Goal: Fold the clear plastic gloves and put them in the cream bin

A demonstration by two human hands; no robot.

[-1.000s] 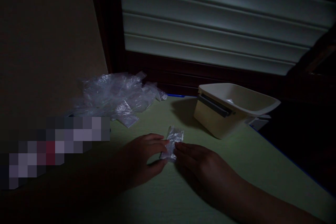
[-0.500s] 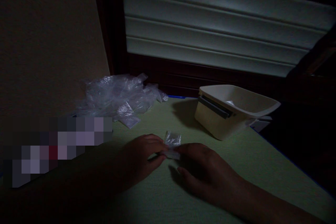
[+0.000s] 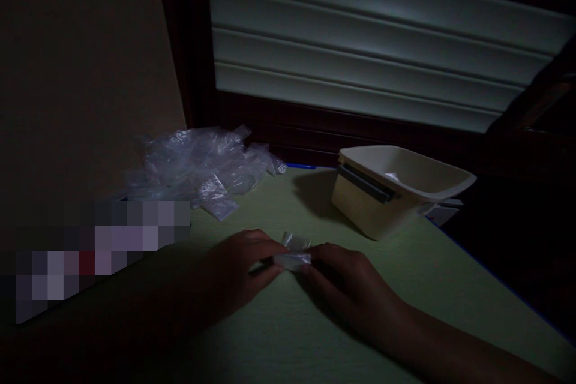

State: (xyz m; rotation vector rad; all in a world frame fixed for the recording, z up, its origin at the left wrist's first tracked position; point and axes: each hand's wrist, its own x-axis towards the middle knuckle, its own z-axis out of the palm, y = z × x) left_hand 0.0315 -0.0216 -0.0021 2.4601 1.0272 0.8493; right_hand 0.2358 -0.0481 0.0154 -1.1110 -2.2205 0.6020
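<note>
On a green worktop (image 3: pixel 279 330), the fingers of the left hand (image 3: pixel 245 261) and right hand (image 3: pixel 353 276) pinch a clear plastic bag (image 3: pixel 292 261), apparently part-folded with its far flap left to turn, while loose plastic bags (image 3: pixel 198 159) lie heaped beyond, left of a cream tub (image 3: pixel 355 207).

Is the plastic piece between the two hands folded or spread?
Partly folded: the plastic piece forms a narrow band pinched by the left hand and the right hand, its far part showing just beyond.
</note>
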